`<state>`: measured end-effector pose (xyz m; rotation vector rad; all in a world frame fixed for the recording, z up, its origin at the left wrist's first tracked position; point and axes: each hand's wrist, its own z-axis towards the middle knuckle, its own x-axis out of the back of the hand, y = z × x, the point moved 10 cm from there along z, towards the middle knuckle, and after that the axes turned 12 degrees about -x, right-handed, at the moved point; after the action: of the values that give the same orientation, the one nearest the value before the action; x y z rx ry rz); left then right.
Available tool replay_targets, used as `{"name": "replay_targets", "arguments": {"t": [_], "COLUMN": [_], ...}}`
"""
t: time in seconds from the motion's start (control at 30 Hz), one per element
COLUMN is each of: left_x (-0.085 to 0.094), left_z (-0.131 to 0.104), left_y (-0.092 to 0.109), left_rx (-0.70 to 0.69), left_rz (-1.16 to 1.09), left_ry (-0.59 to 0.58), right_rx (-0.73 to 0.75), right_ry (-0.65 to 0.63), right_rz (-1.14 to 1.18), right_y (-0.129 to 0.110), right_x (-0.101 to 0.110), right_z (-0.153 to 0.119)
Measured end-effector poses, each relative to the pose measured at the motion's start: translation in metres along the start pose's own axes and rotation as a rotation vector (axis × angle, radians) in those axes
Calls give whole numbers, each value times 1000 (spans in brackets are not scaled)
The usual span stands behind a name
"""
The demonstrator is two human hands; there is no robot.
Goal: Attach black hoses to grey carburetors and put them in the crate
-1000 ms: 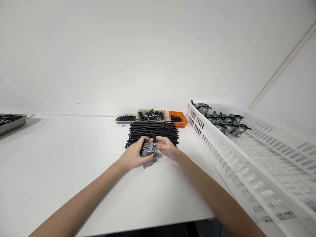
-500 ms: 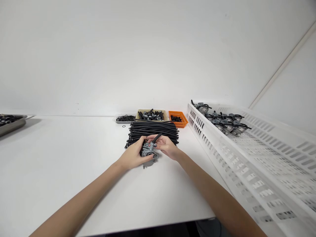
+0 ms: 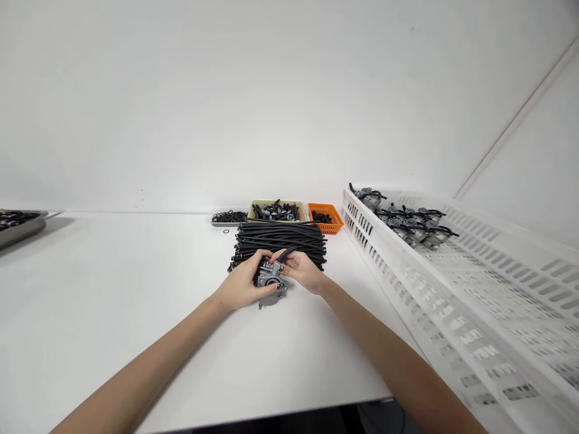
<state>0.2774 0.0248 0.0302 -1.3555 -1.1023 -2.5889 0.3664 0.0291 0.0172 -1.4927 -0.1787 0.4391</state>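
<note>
A grey metal carburetor (image 3: 271, 281) is held just above the white table, in front of a pile of black rubber hoses (image 3: 280, 238). My left hand (image 3: 246, 283) wraps round its left side, with the thumb across the front. From the right, my right hand (image 3: 301, 270) pinches the top of the carburetor, at the base of a short black rubber tube (image 3: 286, 253) that points up and to the right. Fingers hide part of the joint between tube and metal.
Behind the hoses stand a clear tray of black rings (image 3: 230, 217), a cream tray of metal and black parts (image 3: 301, 211) and an orange basket (image 3: 325, 218). One loose ring (image 3: 226, 231) lies nearby. A white crate (image 3: 425, 283) with several carburetors flanks the right; a metal tray (image 3: 22, 232) sits far left.
The black tube on the carburetor leans lower to the right than before. My right fingers have shifted slightly at its base; both hands keep their hold.
</note>
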Motion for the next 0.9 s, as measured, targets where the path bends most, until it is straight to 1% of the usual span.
{"name": "replay_targets", "arguments": {"t": [0.23, 0.4, 0.5, 0.6, 0.73, 0.9], "left_x": [1, 1, 0, 0, -2, -1], "left_z": [-1, 0, 0, 0, 0, -1], "left_y": [-1, -1, -2, -2, -3, -2], "left_rx": [8, -4, 1, 6, 7, 14], "left_rz": [48, 48, 46, 34, 39, 49], "left_ry": [15, 12, 8, 5, -5, -6], "right_rx": [5, 108, 139, 120, 89, 74], "right_ry": [16, 170, 210, 228, 283, 279], "right_rz": [144, 28, -50, -76, -13, -16], "right_y": [1, -11, -19, -21, -16, -14], "right_x": [9, 18, 17, 16, 19, 19], "right_z": [2, -1, -4, -3, -1, -1]}}
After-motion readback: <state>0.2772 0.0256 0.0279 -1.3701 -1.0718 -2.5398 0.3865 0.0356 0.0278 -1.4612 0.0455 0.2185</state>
